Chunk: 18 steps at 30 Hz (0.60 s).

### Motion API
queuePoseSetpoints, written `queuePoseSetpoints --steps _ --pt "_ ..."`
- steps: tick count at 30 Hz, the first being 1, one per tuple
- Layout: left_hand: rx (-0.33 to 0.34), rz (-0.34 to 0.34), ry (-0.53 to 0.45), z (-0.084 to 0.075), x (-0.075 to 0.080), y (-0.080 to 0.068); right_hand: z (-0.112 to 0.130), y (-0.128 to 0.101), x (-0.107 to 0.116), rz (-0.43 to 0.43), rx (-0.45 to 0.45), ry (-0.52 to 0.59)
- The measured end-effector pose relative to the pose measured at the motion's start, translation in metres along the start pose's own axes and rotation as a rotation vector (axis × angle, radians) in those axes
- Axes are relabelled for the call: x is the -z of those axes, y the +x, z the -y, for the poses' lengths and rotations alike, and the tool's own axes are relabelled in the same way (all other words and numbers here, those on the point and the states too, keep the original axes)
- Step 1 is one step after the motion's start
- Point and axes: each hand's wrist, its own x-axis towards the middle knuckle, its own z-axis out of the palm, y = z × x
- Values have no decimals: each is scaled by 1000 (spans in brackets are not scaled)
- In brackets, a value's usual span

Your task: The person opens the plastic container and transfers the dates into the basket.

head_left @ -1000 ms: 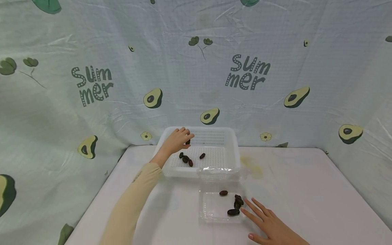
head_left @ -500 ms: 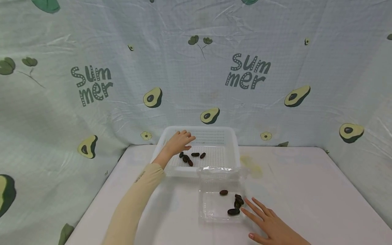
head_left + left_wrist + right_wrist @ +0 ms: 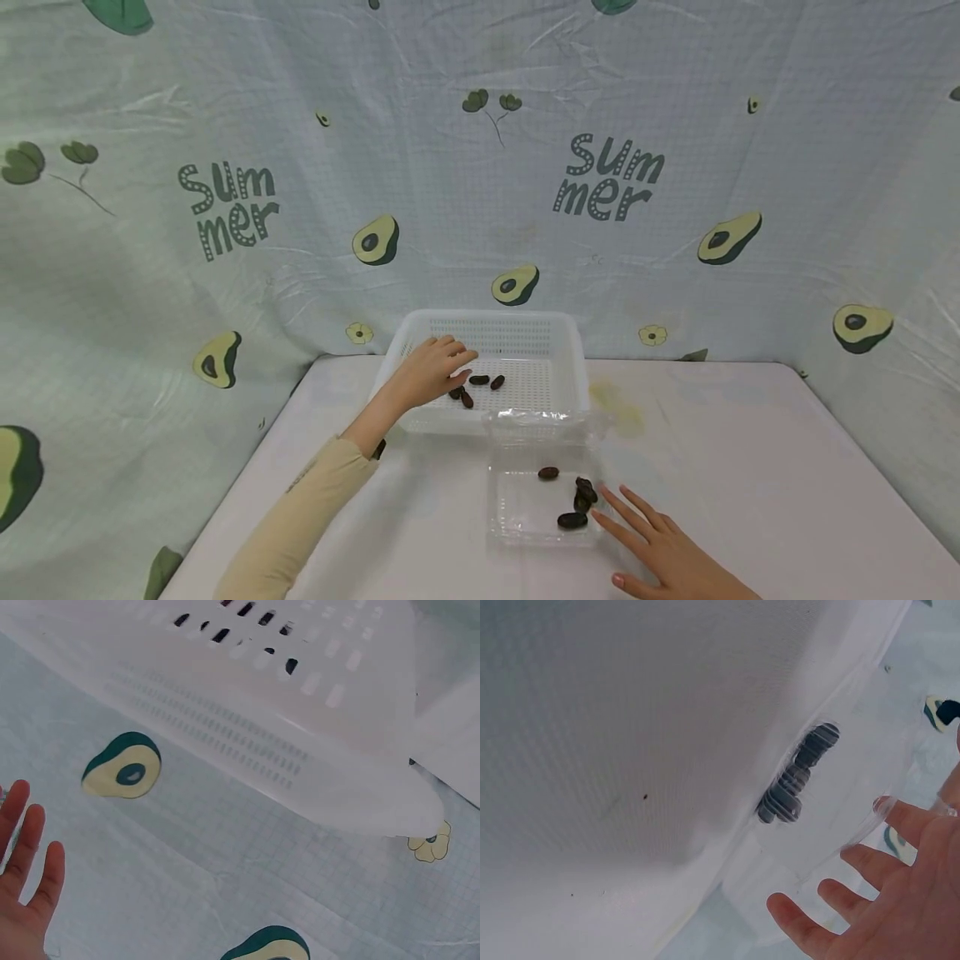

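A white perforated basket (image 3: 558, 367) stands at the table's far middle with several dark dates (image 3: 480, 381) on its floor. My left hand (image 3: 438, 368) hovers over the basket's left part, fingers relaxed and holding nothing; in the left wrist view the left hand (image 3: 26, 877) shows straight fingers beside the basket (image 3: 300, 697). In front of the basket lies a clear plastic box (image 3: 517, 508), lid open, with several dates (image 3: 572, 520) inside. My right hand (image 3: 641, 529) rests flat on the table, fingertips at the box's right edge. In the right wrist view the right hand (image 3: 877, 907) is spread beside dates (image 3: 795, 784) seen through the plastic.
A white table (image 3: 750, 467) carries everything, with a faint yellowish stain (image 3: 618, 404) right of the basket. An avocado-print cloth (image 3: 480, 167) forms the back and side walls close behind the basket.
One more date has appeared in the basket where my left hand was. That hand has since drawn back and down toward the basket's front left. My right hand has stayed put.
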Motion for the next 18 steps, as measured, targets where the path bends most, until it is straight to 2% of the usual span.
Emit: queuePoseSetpoints --steps 3,6,12,15,18 --pt "-44 -92 -20 -11 12 -6 0 -1 1 2 -12 16" --pt "-86 -153 -32 -24 22 -11 0 -3 2 -6 -18 2" --pt "-193 -266 -18 -55 29 -17 -1 -7 2 -19 -15 -29" --pt "-243 -257 -9 -77 25 -17 -1 -9 2 -13 -28 -17" --pt "-267 -162 -16 -102 14 -13 1 -11 3 6 -53 18"
